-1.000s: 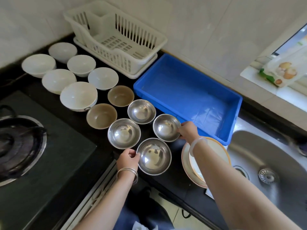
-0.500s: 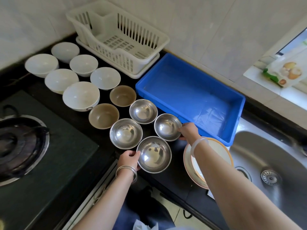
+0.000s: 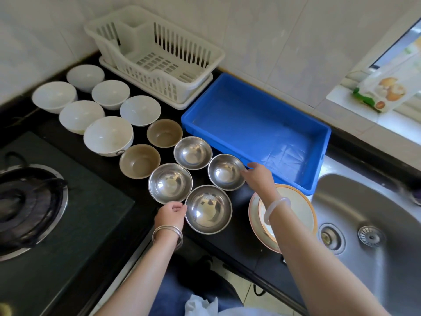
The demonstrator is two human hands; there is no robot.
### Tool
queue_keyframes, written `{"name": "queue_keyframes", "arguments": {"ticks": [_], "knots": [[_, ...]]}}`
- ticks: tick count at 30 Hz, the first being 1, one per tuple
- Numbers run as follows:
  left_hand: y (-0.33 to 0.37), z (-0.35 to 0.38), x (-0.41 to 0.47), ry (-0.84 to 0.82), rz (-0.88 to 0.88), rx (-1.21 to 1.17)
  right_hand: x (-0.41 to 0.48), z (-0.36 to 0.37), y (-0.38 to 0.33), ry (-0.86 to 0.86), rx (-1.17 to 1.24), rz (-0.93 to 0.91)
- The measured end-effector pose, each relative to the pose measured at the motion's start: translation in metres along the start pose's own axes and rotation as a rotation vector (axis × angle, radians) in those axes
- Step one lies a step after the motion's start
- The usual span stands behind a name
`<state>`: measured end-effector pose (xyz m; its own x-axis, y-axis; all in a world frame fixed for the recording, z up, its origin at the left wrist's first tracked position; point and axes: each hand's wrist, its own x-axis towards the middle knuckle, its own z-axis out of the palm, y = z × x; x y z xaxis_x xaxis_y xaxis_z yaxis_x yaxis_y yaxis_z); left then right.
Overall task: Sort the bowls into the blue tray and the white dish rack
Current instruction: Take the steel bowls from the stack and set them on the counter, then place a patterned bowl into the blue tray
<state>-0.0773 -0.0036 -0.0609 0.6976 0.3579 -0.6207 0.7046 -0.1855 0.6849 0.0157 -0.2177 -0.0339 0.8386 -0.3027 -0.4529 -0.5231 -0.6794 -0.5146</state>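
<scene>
Several steel bowls stand in a cluster on the black counter. My left hand [image 3: 169,215] pinches the left rim of the nearest steel bowl [image 3: 208,209]. My right hand [image 3: 259,179] grips the right rim of the right steel bowl [image 3: 225,172]. Both bowls rest on the counter. Two more steel bowls [image 3: 170,183] [image 3: 193,153] sit just behind, then two brown bowls [image 3: 164,132] [image 3: 139,161] and several white bowls [image 3: 108,135] at the left. The blue tray [image 3: 262,124] and the white dish rack [image 3: 159,62] against the wall hold nothing.
Stacked plates [image 3: 293,201] lie under my right forearm at the counter's front. A steel sink [image 3: 364,213] is at the right and a gas burner [image 3: 29,206] at the left. A food packet [image 3: 385,92] leans on the window sill.
Both hands stay at the rims of the same two steel bowls. The bowls have not left the counter. Only the view has shifted a little.
</scene>
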Motion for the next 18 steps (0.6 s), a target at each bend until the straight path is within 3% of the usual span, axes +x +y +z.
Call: {"name": "queue_keyframes", "arguments": {"ticks": [4, 9, 12, 18], "knots": [[0.023, -0.002, -0.013, 0.042, 0.23, 0.175, -0.03, -0.018, 0.02, 0.187, 0.017, -0.086], [0.051, 0.038, -0.028, -0.123, 0.387, 0.229, -0.062, -0.042, 0.072, 0.45, -0.039, -0.056], [0.055, 0.072, -0.04, -0.292, 0.406, 0.278, -0.073, -0.049, 0.11, 0.447, -0.096, 0.029], [0.056, 0.119, -0.054, -0.507, 0.483, 0.546, -0.082, -0.045, 0.148, 0.477, 0.049, 0.176]]}}
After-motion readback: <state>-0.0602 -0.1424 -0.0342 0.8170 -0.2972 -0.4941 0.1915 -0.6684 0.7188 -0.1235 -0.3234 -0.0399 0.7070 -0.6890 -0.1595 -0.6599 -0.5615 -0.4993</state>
